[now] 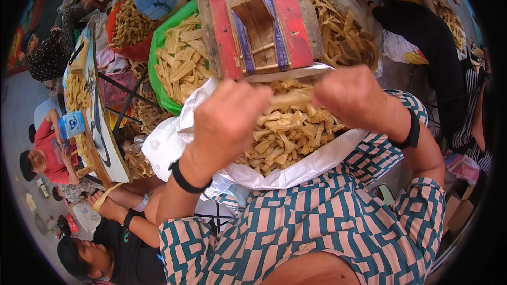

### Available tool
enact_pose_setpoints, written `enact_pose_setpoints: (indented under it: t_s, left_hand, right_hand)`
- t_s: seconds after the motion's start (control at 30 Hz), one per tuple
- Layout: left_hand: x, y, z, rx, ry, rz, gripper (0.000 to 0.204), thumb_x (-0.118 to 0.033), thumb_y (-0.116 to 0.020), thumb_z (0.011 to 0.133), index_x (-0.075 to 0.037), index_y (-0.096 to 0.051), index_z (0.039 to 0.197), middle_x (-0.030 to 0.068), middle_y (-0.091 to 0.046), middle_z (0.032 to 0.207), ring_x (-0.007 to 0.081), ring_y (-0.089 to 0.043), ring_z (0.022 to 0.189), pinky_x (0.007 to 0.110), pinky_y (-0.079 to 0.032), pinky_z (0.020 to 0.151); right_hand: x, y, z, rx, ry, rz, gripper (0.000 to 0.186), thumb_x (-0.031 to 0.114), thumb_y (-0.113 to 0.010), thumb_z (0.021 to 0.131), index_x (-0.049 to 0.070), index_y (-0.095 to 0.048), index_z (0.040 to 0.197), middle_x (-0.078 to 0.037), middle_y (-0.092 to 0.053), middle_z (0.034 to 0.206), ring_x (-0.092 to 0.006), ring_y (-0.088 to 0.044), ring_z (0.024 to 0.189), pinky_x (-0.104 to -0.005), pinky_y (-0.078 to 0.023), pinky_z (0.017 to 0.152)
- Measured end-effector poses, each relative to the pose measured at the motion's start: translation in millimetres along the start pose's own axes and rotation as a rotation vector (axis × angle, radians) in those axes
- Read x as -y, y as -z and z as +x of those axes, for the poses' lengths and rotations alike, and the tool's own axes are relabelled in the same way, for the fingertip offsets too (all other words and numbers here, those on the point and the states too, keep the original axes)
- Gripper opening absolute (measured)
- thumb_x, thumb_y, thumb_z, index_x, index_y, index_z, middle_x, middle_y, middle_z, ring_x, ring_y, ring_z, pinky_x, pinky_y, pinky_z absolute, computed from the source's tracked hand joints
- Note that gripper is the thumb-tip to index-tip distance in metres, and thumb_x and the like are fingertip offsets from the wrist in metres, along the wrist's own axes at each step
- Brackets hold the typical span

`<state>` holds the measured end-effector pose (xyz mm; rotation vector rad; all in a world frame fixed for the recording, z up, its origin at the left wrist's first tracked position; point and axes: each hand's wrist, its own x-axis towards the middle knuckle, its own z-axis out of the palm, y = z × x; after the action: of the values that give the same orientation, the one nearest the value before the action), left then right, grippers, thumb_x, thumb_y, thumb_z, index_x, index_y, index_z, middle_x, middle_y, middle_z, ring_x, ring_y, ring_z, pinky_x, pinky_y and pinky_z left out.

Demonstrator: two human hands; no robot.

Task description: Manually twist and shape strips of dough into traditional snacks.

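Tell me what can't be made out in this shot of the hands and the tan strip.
- Head view: the fingertips of the left hand and the right hand are curled away, so each grip on the tan strip is hidden.
- The strip's ends vanish inside both fists.
- The depth of the white bag is hidden by the pile of folded strips.
- The red wooden jig is cut off at the top edge.

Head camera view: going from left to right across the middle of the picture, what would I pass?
Blue box → green bag of pale strips → left hand → pale strip held between both hands → right hand → black wristband
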<state>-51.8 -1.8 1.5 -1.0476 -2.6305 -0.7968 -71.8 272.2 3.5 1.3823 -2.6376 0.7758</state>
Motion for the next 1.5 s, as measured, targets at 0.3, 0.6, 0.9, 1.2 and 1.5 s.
enact_pose_setpoints:
  t_s: [0.3,0.6,0.9,1.2,1.5]
  left_hand:
    - [58.7,-25.7,44.7,-0.197,0.299,-0.030,0.008,-0.012,-0.066,0.091,-0.006,-0.068,0.096,0.0108,-0.063,0.080,0.0318,-0.062,0.077,0.043,-0.047,0.064]
    - [18.6,14.8,7.4,-0.033,0.163,-0.133,0.020,-0.016,-0.067,0.094,-0.004,-0.075,0.108,0.0118,-0.073,0.092,0.0248,-0.067,0.075,0.035,-0.053,0.067]
    - [-40.6,24.6,-17.4,0.352,0.886,-1.381,0.025,-0.021,-0.058,0.104,-0.001,-0.069,0.114,0.0004,-0.064,0.075,0.0033,-0.056,0.059,0.017,-0.045,0.052]
    - [-67.3,33.7,-69.9,-0.166,0.434,-1.823,0.024,-0.022,-0.066,0.097,-0.001,-0.067,0.085,0.0092,-0.066,0.065,0.0141,-0.054,0.050,0.026,-0.041,0.042]
    - [-90.5,28.7,-38.4,-0.202,-0.130,-0.102,0.023,-0.011,-0.077,0.064,-0.005,-0.067,0.084,0.0117,-0.066,0.116,0.0304,-0.068,0.099,0.037,-0.055,0.076]
  right_hand:
    - [-74.0,-26.1,62.7,-0.279,-0.126,0.008,0.012,0.018,-0.066,0.095,0.006,-0.062,0.091,-0.015,-0.060,0.069,-0.0354,-0.062,0.062,-0.0435,-0.049,0.055]
    - [-53.3,0.6,12.1,-0.158,-0.325,0.202,0.007,0.011,-0.065,0.094,0.004,-0.062,0.095,-0.016,-0.061,0.074,-0.0347,-0.062,0.065,-0.0410,-0.048,0.057]
    - [43.6,1.7,18.0,-0.308,0.414,-0.336,0.019,0.018,-0.070,0.080,0.005,-0.066,0.094,0.001,-0.060,0.076,-0.0115,-0.057,0.067,-0.0233,-0.043,0.050]
    - [39.7,16.3,-11.5,-0.124,0.089,0.100,0.020,0.018,-0.077,0.081,0.007,-0.061,0.089,-0.006,-0.062,0.067,-0.0211,-0.064,0.059,-0.0337,-0.050,0.050]
    - [85.5,22.9,-10.7,0.361,-0.382,1.392,0.031,0.028,-0.056,0.105,0.001,-0.064,0.117,0.000,-0.063,0.082,-0.0079,-0.062,0.065,-0.0248,-0.048,0.056]
